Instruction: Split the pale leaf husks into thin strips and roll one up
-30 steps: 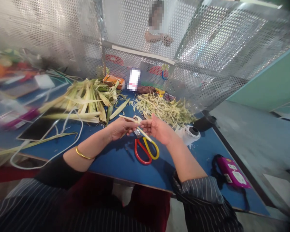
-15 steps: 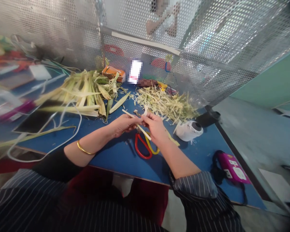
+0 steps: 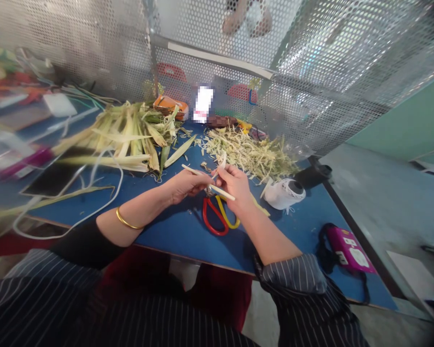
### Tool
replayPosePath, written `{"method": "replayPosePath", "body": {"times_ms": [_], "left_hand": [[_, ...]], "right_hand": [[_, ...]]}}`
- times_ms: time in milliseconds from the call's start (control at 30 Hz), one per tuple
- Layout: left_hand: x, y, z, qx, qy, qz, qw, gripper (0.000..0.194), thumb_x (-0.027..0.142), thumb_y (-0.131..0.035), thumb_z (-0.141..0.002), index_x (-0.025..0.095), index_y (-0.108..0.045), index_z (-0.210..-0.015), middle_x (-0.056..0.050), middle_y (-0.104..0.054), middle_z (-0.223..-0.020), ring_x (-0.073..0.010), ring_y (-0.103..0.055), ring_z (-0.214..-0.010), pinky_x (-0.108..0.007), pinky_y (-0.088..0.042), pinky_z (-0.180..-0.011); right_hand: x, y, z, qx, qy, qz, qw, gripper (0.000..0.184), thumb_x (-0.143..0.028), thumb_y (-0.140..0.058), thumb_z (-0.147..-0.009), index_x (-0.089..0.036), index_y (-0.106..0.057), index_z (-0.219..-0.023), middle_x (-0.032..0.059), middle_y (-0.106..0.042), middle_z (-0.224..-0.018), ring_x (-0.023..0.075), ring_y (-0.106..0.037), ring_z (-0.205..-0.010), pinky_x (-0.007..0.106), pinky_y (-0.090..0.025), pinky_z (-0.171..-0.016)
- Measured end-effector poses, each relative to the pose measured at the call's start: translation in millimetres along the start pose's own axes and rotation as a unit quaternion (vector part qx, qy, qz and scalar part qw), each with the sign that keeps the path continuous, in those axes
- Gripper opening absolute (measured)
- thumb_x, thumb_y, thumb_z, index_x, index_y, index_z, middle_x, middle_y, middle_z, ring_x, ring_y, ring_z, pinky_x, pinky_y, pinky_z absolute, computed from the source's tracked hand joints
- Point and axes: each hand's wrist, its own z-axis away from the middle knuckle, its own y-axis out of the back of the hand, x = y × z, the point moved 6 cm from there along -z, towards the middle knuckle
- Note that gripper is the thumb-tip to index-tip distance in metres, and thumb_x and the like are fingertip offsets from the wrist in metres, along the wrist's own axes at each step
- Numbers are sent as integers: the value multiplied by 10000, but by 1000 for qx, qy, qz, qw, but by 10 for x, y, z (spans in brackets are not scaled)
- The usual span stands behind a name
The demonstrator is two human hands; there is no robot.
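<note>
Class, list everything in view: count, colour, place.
Strip: at least one, cream, centre
Scissors: one, red and yellow, centre
Husks: one pile, green, left
Shreds: one pile, pale, right of centre
Cone: one, white, right
Cylinder: one, black, right
Box: one, magenta, far right
Packet: one, orange, back
Blurred patch: one, white, back
Panel: one, black, left
Cable: one, white, left
Clutter: several, mixed, far left
Mesh: one wall, silver, back
Table: one, blue, middle
Person: one, behind mesh
Bangle: one, gold, left wrist
Sleeves: two, dark, bottom
Left hand: one, centre
Right hand: one, centre
</note>
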Motion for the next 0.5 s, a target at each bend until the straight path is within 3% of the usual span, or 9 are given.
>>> {"method": "replayPosePath", "body": {"times_ms": [200,233,300,367,433,500], "left_hand": [[32,-22,33,-17,-30,-21,999,258,361,-747,-690,139,-653,-598,21,-385,-484,-49,-247,-436,-256,-119,-445],[29,-13,35,-14,-25,-17,999,281,396,-735,-706,131,-676,-631,11,-412,-503,-47,-257,-437,-252,-122,-441],[19,-3,39,-21,-9,-9,1000,332,451,-692,-749,120,-720,-732,-8,-465,-557,-46,-289,-446,-238,-134,-432],[16,-11,48,-44,4,-12,999,367,474,-663,-774,115,-735,-799,-3,-472,-575,-43,-288,-449,-223,-142,-426],[16,-31,62,-69,8,-31,997,378,484,-670,-766,110,-727,-767,11,-457,-556,-37,-266,-444,-217,-140,-427],[-5,-59,76,-89,17,-59,994,380,488,-689,-745,112,-711,-694,14,-453,-525,-36,-257,-432,-219,-133,-428]], "right_hand": [[112,96,-76,-2,-76,15,997,291,-417,-737,-671,-171,-584,-660,-17,-541,-576,89,-498,-521,248,-445,-545],[74,164,-101,23,-59,45,997,300,-443,-715,-689,-171,-588,-694,-8,-559,-612,103,-525,-549,263,-460,-570],[-133,333,-122,113,44,144,982,304,-464,-670,-727,-180,-613,-819,19,-620,-756,136,-587,-672,296,-487,-660],[-410,382,-71,164,179,269,932,291,-438,-644,-762,-204,-640,-935,42,-652,-931,161,-607,-832,328,-484,-785],[-537,247,-30,84,232,362,899,239,-416,-612,-808,-213,-687,-912,51,-667,-959,176,-603,-901,346,-465,-854],[-473,79,2,-51,175,369,911,257,-433,-585,-834,-211,-714,-848,47,-682,-894,175,-616,-853,333,-485,-799]]}}
